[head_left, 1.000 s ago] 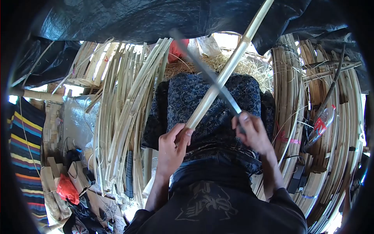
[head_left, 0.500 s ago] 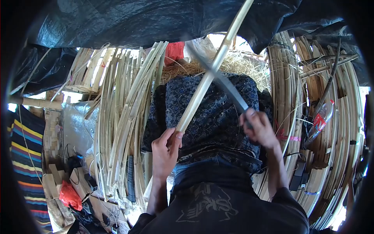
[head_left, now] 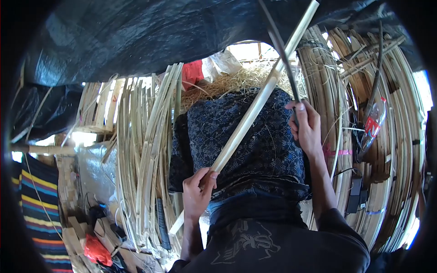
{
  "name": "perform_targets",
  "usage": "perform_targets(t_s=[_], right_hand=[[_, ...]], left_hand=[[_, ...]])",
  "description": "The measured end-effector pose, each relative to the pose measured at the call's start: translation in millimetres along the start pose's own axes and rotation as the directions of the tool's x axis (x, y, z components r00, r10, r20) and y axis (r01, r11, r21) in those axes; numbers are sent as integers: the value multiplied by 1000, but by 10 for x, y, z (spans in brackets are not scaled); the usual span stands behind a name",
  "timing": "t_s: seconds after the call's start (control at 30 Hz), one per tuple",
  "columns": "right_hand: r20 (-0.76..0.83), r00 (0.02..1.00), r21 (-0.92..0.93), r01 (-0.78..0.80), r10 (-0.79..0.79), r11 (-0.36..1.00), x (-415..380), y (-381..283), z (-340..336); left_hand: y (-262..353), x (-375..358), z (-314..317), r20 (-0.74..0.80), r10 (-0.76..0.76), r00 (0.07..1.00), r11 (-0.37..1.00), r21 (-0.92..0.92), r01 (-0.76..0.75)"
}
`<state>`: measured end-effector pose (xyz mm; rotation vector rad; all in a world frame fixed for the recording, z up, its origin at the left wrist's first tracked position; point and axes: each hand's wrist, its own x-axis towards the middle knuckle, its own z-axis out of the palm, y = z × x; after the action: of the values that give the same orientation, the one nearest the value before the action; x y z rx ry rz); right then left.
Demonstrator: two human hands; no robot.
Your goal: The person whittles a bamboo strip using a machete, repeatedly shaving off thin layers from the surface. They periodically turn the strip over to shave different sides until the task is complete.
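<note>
My left hand [head_left: 196, 193] is closed around the lower part of a long pale bamboo strip [head_left: 248, 119], whose short end pokes out below the wrist. The strip slants up to the right, past a joint in the bamboo, to the top of the head view. In my right hand [head_left: 308, 129] is the handle of a long knife [head_left: 282, 51], held with its dark blade pointing up and a little left. The blade crosses over the strip's upper part in this view. Beneath both lies a dark blue patterned cloth [head_left: 211, 132] over my lap.
Bundled bamboo strips stand on the left [head_left: 152, 132] and right [head_left: 321, 86]. Pale shavings [head_left: 241, 79] are heaped beyond the cloth. A plastic bottle [head_left: 374, 123] with a red label rests among the right strips. Black sheeting [head_left: 150, 41] hangs low across the top.
The knife has swung from a leftward slant to nearly upright, and my right hand is higher. The strip now leans further right, and my left hand sits slightly lower in view.
</note>
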<state>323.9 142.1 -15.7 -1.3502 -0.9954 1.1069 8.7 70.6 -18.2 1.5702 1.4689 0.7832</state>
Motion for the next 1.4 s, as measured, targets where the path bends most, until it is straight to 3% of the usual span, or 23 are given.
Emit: perform_targets(t_s=[0.17,0.33,0.4,0.53,0.6,0.67,0.7,0.73,0.77,0.8,0.83,0.87,0.93,0.97,1.0,1.07,1.1,1.13,1.2,1.33,1.4], right_hand=[[-185,961,-194,170,-206,966,136,-38,123],[-114,992,48,62,-57,997,280,-164,119],[-36,997,414,71,-62,907,247,-214,173],[-39,999,447,36,-21,894,239,-237,160],[-85,996,453,55,-18,890,221,-203,174],[-83,996,523,54,-12,851,180,-153,194],[-63,998,515,33,0,856,168,-133,205],[-26,1000,509,5,9,861,160,-118,206],[-21,1000,490,17,-8,872,137,-104,205],[-1,1000,474,22,-24,880,118,-89,226],[8,1000,481,21,-29,877,108,-51,260],[10,999,468,31,-40,883,95,-11,300],[67,997,444,5,-38,896,56,36,373],[107,993,496,-12,-48,868,37,67,416],[119,992,450,-10,-48,893,25,77,455],[117,986,391,62,-117,918,3,71,534],[31,967,288,232,-251,929,37,57,571],[71,981,262,156,-180,952,0,-3,529],[7,962,159,270,-274,950,66,34,520],[-8,916,-52,399,-400,915,-11,-49,374],[143,935,-176,348,-326,921,-64,-79,331]], left_hand=[[47,18,34,30,33,999,998,-59,-31],[58,-44,1,128,-50,991,986,-154,70],[12,-17,2,154,-40,987,992,-114,58],[1,40,10,181,-3,984,993,-118,25],[-109,101,29,273,67,960,966,-257,6],[-702,101,-79,201,-204,958,953,-182,241],[-440,93,51,-30,-430,902,882,-224,414],[-437,327,-97,224,-183,957,982,2,187],[-427,330,-72,177,-79,981,996,-20,83],[153,336,55,116,20,993,999,-35,-16],[66,432,17,148,-109,983,991,-64,119],[9,429,23,146,-105,984,991,-71,116],[439,447,119,136,7,991,983,-184,18],[463,474,99,201,48,978,985,-170,-14],[535,484,115,218,-65,974,995,-59,80],[514,545,195,448,48,893,978,-203,50],[624,512,252,395,-46,917,984,-143,110],[638,514,249,401,-39,915,983,-150,107],[638,520,229,398,-120,910,963,-175,203],[674,466,171,502,-90,860,966,-168,199],[656,473,98,542,-106,834,962,-157,224]])
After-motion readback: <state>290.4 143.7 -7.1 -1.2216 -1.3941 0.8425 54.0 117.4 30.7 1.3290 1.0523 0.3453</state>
